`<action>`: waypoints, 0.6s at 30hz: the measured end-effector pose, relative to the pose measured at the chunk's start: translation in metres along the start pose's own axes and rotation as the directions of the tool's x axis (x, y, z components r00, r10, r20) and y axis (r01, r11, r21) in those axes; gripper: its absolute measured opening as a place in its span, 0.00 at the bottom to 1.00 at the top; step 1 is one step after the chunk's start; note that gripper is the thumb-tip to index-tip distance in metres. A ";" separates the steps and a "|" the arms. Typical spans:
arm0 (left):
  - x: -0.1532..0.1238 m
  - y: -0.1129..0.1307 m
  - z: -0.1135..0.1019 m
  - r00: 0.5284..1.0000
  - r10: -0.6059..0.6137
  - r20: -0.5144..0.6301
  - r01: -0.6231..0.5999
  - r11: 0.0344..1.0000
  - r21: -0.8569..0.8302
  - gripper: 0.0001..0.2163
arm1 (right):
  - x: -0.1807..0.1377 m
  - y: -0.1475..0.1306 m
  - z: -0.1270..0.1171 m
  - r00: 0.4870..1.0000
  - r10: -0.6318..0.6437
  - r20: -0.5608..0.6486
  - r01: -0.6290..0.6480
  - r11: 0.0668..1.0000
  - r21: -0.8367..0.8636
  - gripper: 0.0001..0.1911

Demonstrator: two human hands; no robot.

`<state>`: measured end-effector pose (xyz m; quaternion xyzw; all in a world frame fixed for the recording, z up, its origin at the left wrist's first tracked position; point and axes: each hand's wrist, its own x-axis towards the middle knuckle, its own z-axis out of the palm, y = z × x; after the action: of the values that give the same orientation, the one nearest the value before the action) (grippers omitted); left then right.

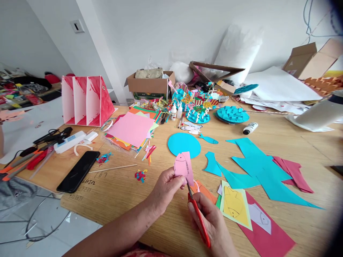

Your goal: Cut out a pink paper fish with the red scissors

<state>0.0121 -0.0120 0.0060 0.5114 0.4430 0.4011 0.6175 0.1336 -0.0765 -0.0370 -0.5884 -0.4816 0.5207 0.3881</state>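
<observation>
Between thumb and fingers, my left hand (171, 185) pinches a piece of pink paper (182, 166) with a fish drawn on it. My right hand (209, 217) is wrapped round red-handled scissors (199, 221), whose blades meet the lower edge of the pink paper. Behind the paper lies a blue paper circle (184, 142), with a small blue fish cutout (209, 139) beside it. Right of my right hand are a yellow paper with a fish drawing (234, 201), a lilac fish drawing (259, 217) and dark red paper (278, 235). Orange paper (205, 191) sits partly behind the scissors.
Blue paper offcuts (268, 167) spread across the right. A stack of coloured paper (131, 130), a black phone (77, 171), a wooden stick (112, 168) and small paper dots (140, 175) lie left. Glue bottles (173, 112) and decorated blue plates (232, 114) stand farther back.
</observation>
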 end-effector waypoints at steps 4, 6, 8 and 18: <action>0.000 0.001 -0.001 1.000 0.005 0.015 -0.005 1.000 0.004 0.07 | 0.000 -0.002 0.000 1.000 -0.006 0.007 0.006 1.000 0.006 0.19; 0.001 0.001 -0.002 0.999 0.012 0.031 -0.012 1.000 -0.001 0.07 | -0.001 -0.002 0.000 1.000 0.000 0.015 -0.001 1.000 0.016 0.19; 0.001 0.001 -0.002 0.999 0.018 0.035 -0.018 1.000 -0.001 0.07 | -0.001 -0.002 0.000 1.000 0.006 0.025 -0.007 1.000 0.019 0.19; 0.003 0.002 -0.006 0.999 0.023 0.039 -0.026 0.998 0.056 0.06 | -0.001 -0.003 0.000 1.000 0.010 0.019 -0.010 1.000 -0.015 0.18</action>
<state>0.0073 -0.0076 0.0067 0.5416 0.4359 0.3861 0.6063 0.1332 -0.0765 -0.0343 -0.5887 -0.4862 0.5247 0.3765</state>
